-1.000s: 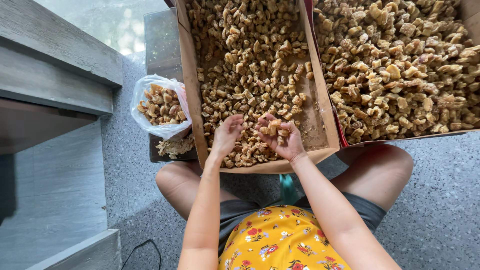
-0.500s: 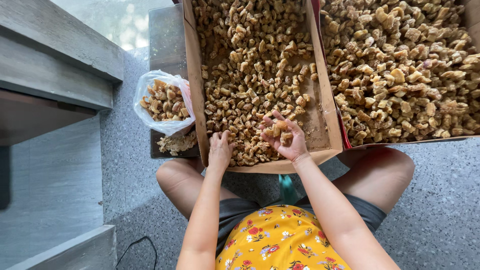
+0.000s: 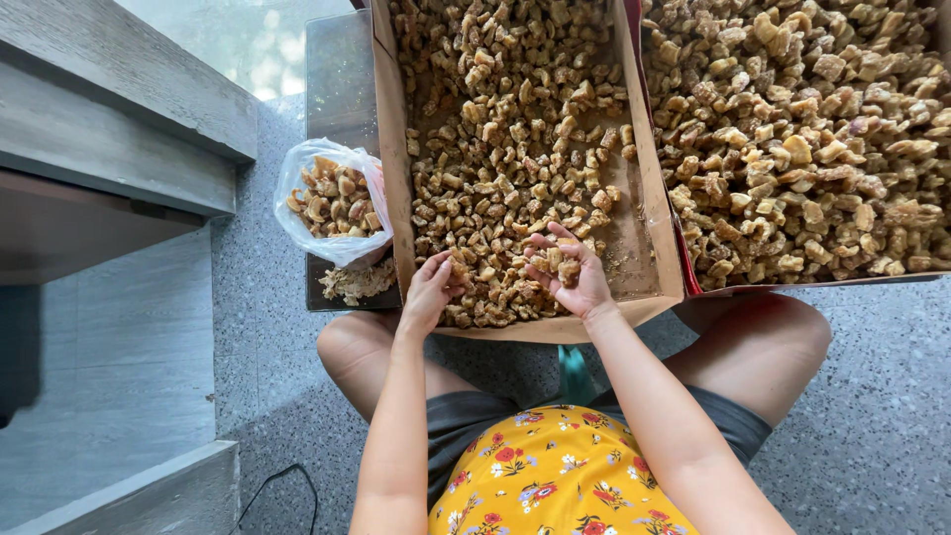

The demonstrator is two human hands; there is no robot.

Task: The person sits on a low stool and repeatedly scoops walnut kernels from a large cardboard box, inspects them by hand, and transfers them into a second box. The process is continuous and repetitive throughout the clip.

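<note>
Left hand [image 3: 432,289] lifted, fingers [image 3: 443,266] pinching a brown chunk [image 3: 458,266].

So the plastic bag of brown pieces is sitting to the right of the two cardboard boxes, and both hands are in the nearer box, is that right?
Not quite. In the head view the bag sits left of the boxes, beside the nearer box. The rest holds: the left hand and right hand are both in that box.

- Shallow brown cardboard box [image 3: 388,149], centre, holding brown dried chunks.
- Second cardboard box with a red edge [image 3: 662,188], touching its right side, fuller.
- Clear plastic bag [image 3: 297,188], left of the centre box, part-filled with similar chunks.
</note>
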